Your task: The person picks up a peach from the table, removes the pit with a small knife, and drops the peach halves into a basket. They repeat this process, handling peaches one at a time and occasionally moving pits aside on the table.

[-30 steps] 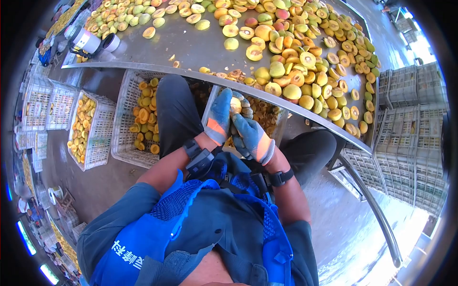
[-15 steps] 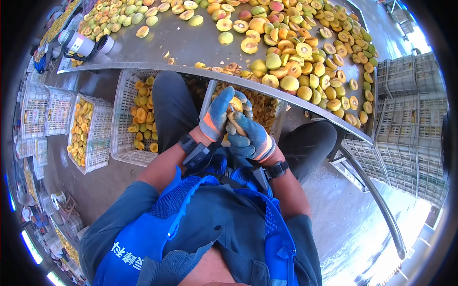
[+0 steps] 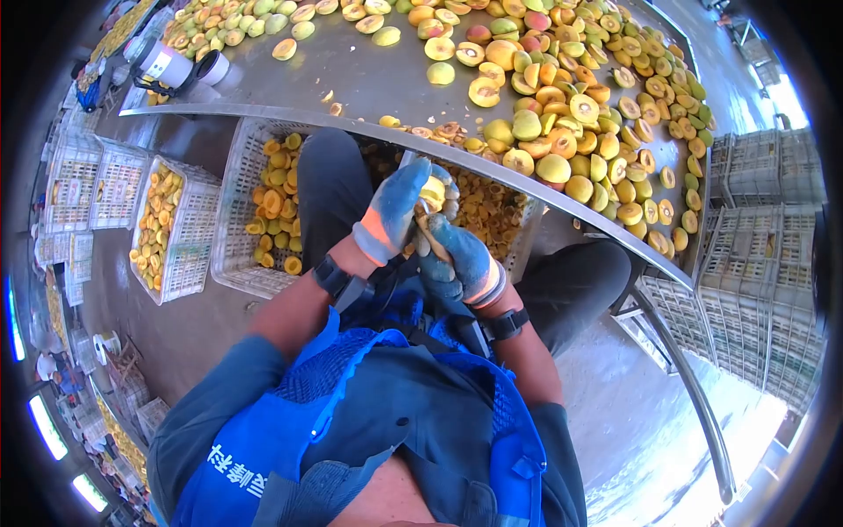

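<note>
Both my hands wear blue work gloves with orange-and-grey cuffs and meet in front of my lap, just below the table edge. My left hand [image 3: 394, 209] is closed around a yellow peach half [image 3: 432, 192], its cut side partly visible. Against the fruit, my right hand [image 3: 463, 256] grips a small tool with a wooden handle [image 3: 436, 238]; its working end is mostly hidden by the fruit and fingers. Underneath my hands stands a crate of pits and fruit scraps [image 3: 492, 211].
The metal table [image 3: 351, 75] ahead carries many halved peaches [image 3: 562, 123] and a white cylindrical container [image 3: 164, 66] lying at left. Crates of peach halves [image 3: 224, 206] stand left of my knee. Stacked crates [image 3: 746, 272] and a curved metal bar [image 3: 689, 386] are at right.
My view has shifted slightly, so the table and crates sit a little further right. Both hands keep their hold; the tool's wooden handle shows more plainly against the peach half.
</note>
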A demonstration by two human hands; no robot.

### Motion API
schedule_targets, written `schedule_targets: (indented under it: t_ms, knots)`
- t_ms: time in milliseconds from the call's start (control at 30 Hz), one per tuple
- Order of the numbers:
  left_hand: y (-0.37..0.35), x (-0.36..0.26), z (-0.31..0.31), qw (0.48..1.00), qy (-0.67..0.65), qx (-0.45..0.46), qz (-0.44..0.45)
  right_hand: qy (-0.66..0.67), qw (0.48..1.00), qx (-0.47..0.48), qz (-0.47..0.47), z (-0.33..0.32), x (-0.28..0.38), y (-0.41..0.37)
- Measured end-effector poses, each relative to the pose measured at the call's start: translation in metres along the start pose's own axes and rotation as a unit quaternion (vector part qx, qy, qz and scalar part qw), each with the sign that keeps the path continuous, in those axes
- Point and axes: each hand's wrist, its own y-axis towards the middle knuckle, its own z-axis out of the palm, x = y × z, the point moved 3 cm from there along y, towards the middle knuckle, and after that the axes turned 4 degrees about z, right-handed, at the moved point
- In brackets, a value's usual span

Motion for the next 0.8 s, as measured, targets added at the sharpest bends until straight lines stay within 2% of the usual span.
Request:
schedule_targets:
  t_ms: [33, 133, 167, 200, 267, 300, 333, 367, 400, 467, 500, 600, 633, 700, 767, 800]
  knots:
    - [-0.005, -0.006, 0.002, 0.992, 0.102, -0.027, 0.062, 0.012, 0.999, 0.040, -0.012, -0.001, -0.005, 0.003]
    - [-0.025, -0.046, 0.010, 0.984, 0.088, -0.052, 0.149, -0.009, 0.997, 0.076, 0.032, 0.015, 0.003, -0.004]
    - [-0.024, -0.055, -0.003, 0.971, 0.118, -0.104, 0.178, 0.002, 0.993, 0.110, 0.053, 0.015, 0.003, -0.008]
    - [-0.020, -0.069, -0.017, 0.941, 0.238, -0.087, 0.224, -0.020, 0.993, 0.107, 0.043, 0.017, 0.004, -0.012]
    - [-0.022, -0.093, -0.049, 0.939, 0.157, -0.159, 0.261, -0.066, 0.992, 0.102, 0.019, 0.021, 0.011, -0.019]
    - [-0.026, -0.109, -0.069, 0.927, 0.128, -0.213, 0.281, -0.153, 0.988, 0.013, 0.015, 0.014, 0.016, -0.020]
    - [-0.029, -0.123, -0.100, 0.898, 0.186, -0.266, 0.298, -0.249, 0.966, -0.066, -0.021, 0.001, 0.017, -0.017]
    - [-0.030, -0.136, -0.125, 0.884, 0.184, -0.315, 0.294, -0.342, 0.927, -0.141, -0.058, -0.019, 0.012, -0.010]
    - [-0.029, -0.149, -0.155, 0.827, 0.335, -0.339, 0.300, -0.428, 0.873, -0.213, -0.096, -0.037, 0.009, -0.005]
    - [-0.023, -0.168, -0.214, 0.651, 0.608, -0.357, 0.280, -0.645, 0.710, -0.283, 0.005, -0.065, 0.003, -0.006]
    - [-0.022, -0.171, -0.223, 0.422, 0.817, -0.314, 0.235, -0.729, 0.603, -0.318, 0.055, -0.076, 0.000, -0.010]
    - [0.009, -0.170, -0.154, 0.451, 0.776, -0.268, 0.349, -0.610, 0.693, -0.384, 0.020, -0.095, -0.017, -0.015]
    - [0.029, -0.162, -0.128, 0.537, 0.746, -0.204, 0.336, -0.605, 0.691, -0.394, 0.040, -0.089, -0.014, -0.016]
    - [0.087, -0.128, -0.083, 0.672, 0.664, -0.036, 0.327, -0.592, 0.706, -0.389, -0.002, -0.095, -0.021, -0.013]
    - [0.142, -0.088, -0.035, 0.648, 0.682, 0.004, 0.340, -0.579, 0.710, -0.400, -0.021, -0.087, -0.017, -0.013]
    - [0.174, -0.062, -0.026, 0.639, 0.705, -0.013, 0.306, -0.570, 0.715, -0.404, -0.034, -0.076, -0.012, -0.018]
